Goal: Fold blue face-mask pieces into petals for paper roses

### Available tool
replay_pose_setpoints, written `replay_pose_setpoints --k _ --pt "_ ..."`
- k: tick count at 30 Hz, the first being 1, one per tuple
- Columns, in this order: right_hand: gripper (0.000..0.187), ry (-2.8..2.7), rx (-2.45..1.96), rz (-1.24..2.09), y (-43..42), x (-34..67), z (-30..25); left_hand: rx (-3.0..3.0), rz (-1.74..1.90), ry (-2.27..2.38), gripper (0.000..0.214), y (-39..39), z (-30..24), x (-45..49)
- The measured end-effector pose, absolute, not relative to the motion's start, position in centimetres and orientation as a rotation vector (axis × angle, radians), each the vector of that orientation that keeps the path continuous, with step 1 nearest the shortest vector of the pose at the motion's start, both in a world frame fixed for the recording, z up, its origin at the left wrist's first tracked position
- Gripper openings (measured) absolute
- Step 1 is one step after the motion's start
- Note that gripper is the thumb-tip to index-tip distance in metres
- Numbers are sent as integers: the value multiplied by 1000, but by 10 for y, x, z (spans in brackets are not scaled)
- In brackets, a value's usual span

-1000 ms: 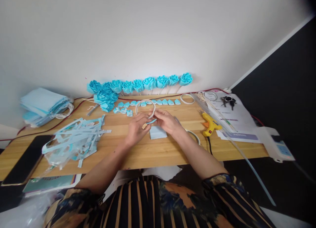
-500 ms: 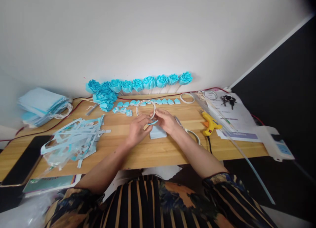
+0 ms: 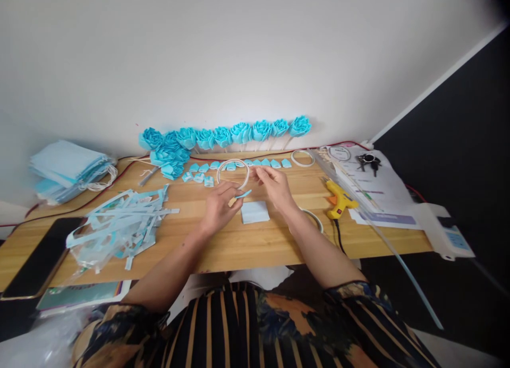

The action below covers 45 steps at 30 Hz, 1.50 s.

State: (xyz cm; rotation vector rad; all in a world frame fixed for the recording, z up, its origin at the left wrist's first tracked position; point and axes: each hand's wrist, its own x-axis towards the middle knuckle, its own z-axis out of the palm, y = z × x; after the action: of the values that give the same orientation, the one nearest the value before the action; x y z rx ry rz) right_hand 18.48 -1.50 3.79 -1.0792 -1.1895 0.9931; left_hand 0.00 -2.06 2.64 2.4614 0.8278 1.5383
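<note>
My left hand (image 3: 220,203) is closed on a white tape roll (image 3: 232,165) and pinches a small blue strip (image 3: 243,194) that sticks out to the right. My right hand (image 3: 274,186) is pinched near the roll's right rim; what its fingertips hold is too small to see. A light blue square of material (image 3: 255,212) lies on the wooden table (image 3: 255,246) just below both hands. A row of small blue folded petals (image 3: 263,163) lies behind the hands.
Blue paper roses (image 3: 223,135) lean on the wall. Cut blue strips (image 3: 119,222) and a stack of masks (image 3: 69,169) lie left, with a phone (image 3: 37,256). A yellow glue gun (image 3: 338,199), scissors (image 3: 313,216), another tape ring (image 3: 302,158) and papers (image 3: 370,190) lie right.
My right hand has lifted up and back, away from my left hand, towards the roll's far right rim. The roll has shifted slightly left.
</note>
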Motion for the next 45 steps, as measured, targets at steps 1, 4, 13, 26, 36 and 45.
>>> replay_pose_setpoints --k 1,4,13,26,36,45 --pt "29 -1268 -1090 883 -16 187 40 2469 1531 845 7 -20 26 0" --pt "32 -1573 -1066 653 -17 191 45 2502 1517 849 7 -20 28 -1" --pt "31 -1996 -973 387 -9 204 43 2480 1442 800 8 -22 33 -2" --pt "31 -2123 -1001 189 -9 202 34 2466 1458 821 7 -23 30 1" --pt "31 -2033 -951 329 -11 202 40 2452 1470 821 8 -22 33 -2" --pt "30 -2017 -917 315 -8 203 38 2443 1496 759 7 -25 39 -1"
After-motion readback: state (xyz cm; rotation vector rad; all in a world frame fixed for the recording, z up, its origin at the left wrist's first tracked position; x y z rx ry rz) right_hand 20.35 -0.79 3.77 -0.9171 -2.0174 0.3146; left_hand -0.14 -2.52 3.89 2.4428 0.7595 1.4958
